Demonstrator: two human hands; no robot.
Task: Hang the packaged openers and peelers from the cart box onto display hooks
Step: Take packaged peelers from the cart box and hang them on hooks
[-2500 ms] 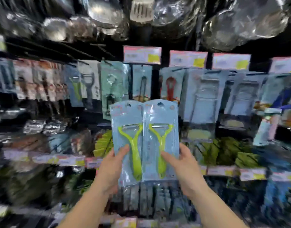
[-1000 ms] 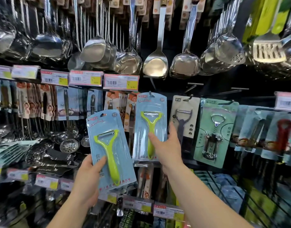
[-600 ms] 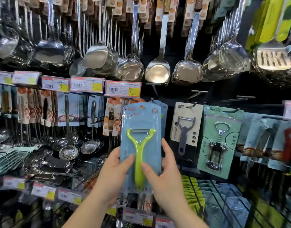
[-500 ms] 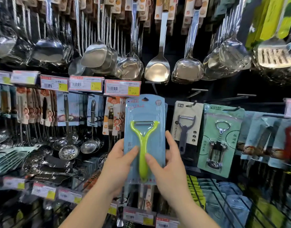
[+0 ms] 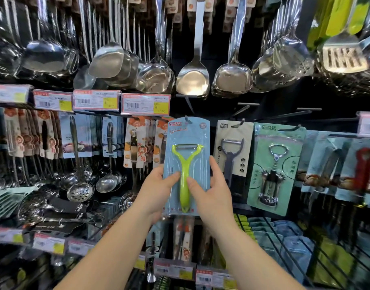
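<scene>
Head view: left hand (image 5: 159,188) gripping the left edge of the blue peeler card (image 5: 188,143), thumb pressed across the front beside the green peeler's (image 5: 185,176) handle, remaining fingers hidden behind the card. Right hand (image 5: 211,193) mirroring it on the right edge, thumb on the front near the handle, index finger stretched up along the card's side. Card held upright between the two, level with the row of hanging goods. At the card's top, the hang hole seemingly at or over the tip of a display hook (image 5: 187,120); impossible to tell whether already threaded or only lined up.

Step in hand, by judgement: seating this peeler on its hook, the hanging itself all but made. Next move likely calling for a gentle push backward along the hook, keeping the card square so the hole does not snag, then easing both thumbs off and checking for a straight hang.

Just to the right, a grey peeler pack (image 5: 232,155) on its own hook, then a green corkscrew card (image 5: 274,168). To the left, orange-printed packs (image 5: 138,143) hanging close beside. Above, price labels (image 5: 145,104) along the rail, and higher up a row of steel ladles and turners (image 5: 193,78). Cart box not in view.
</scene>
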